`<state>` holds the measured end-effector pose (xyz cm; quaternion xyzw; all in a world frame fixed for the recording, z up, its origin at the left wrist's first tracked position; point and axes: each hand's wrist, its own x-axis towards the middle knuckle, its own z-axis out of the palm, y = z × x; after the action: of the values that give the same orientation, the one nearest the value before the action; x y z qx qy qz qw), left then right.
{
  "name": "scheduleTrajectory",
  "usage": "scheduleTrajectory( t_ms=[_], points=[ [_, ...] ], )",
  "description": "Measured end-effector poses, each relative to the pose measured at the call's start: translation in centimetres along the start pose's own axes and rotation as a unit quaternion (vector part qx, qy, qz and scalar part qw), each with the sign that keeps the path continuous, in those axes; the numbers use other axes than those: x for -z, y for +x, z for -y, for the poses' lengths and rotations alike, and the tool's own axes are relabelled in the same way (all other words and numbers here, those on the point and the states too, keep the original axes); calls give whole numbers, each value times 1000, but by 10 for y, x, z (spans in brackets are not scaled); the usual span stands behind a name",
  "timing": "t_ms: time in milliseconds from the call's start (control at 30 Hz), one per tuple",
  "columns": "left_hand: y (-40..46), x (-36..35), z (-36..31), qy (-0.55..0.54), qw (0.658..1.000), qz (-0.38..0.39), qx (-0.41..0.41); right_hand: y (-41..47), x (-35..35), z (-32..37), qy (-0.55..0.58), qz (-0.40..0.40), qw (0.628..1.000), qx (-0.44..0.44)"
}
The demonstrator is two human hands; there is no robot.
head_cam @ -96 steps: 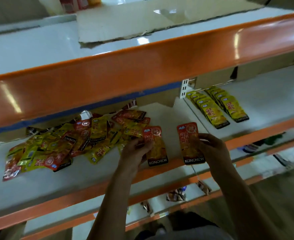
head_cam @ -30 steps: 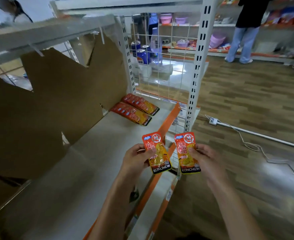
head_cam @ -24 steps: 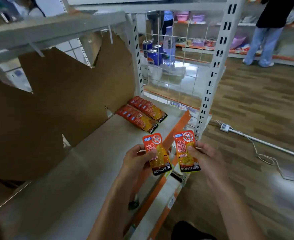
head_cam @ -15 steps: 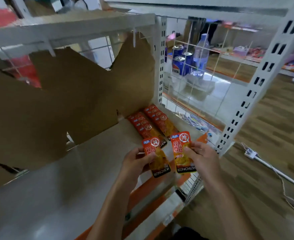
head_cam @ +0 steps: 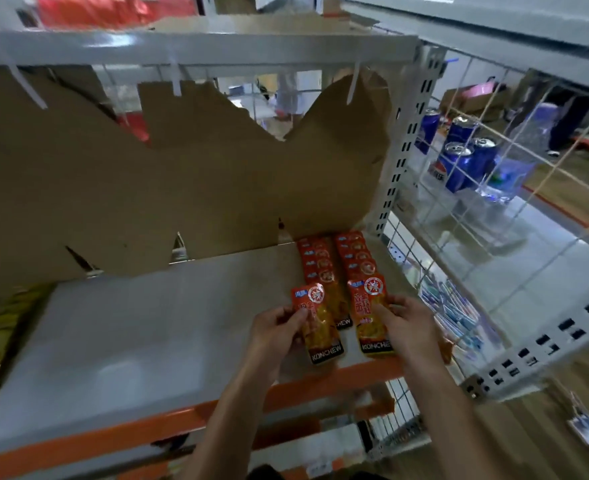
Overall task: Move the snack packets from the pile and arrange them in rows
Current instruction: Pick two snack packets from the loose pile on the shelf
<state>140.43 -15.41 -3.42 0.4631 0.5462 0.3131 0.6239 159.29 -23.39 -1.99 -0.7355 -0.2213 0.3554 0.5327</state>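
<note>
Left hand (head_cam: 274, 329) pinches red packet (head_cam: 317, 323); right hand (head_cam: 405, 323) pinches second red packet (head_cam: 369, 313), over shelf rows (head_cam: 338, 261).

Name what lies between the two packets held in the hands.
In the head view, between the left packet and the right packet lies the front packet of the left row, then bare shelf below it.

Left hand (head_cam: 275, 327) pinches orange packet (head_cam: 318, 323); right hand (head_cam: 405, 329) pinches second packet (head_cam: 369, 315); packet rows (head_cam: 336, 259) just beyond fingertips on shelf (head_cam: 140, 334).
</note>
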Motion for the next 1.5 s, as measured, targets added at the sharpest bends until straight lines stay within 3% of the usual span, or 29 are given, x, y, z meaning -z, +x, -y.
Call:
scheduleTrajectory(
  t_ms=[133, 267, 767, 1500],
  points=[
    [4, -9, -4, 25, 1000, 6, 0, 15, -1, 2, 25, 25, 999, -22],
    [11, -20, -9, 42, 999, 6, -1, 30, -1, 8, 16, -7, 999, -27],
    [34, -25, -12, 161, 987, -23, -15, 43, 10, 0, -109, -3, 993, 32],
    [38, -23, -7, 153, 988, -16, -27, 42, 4, -15, -170, -32, 979, 108]
  ],
)
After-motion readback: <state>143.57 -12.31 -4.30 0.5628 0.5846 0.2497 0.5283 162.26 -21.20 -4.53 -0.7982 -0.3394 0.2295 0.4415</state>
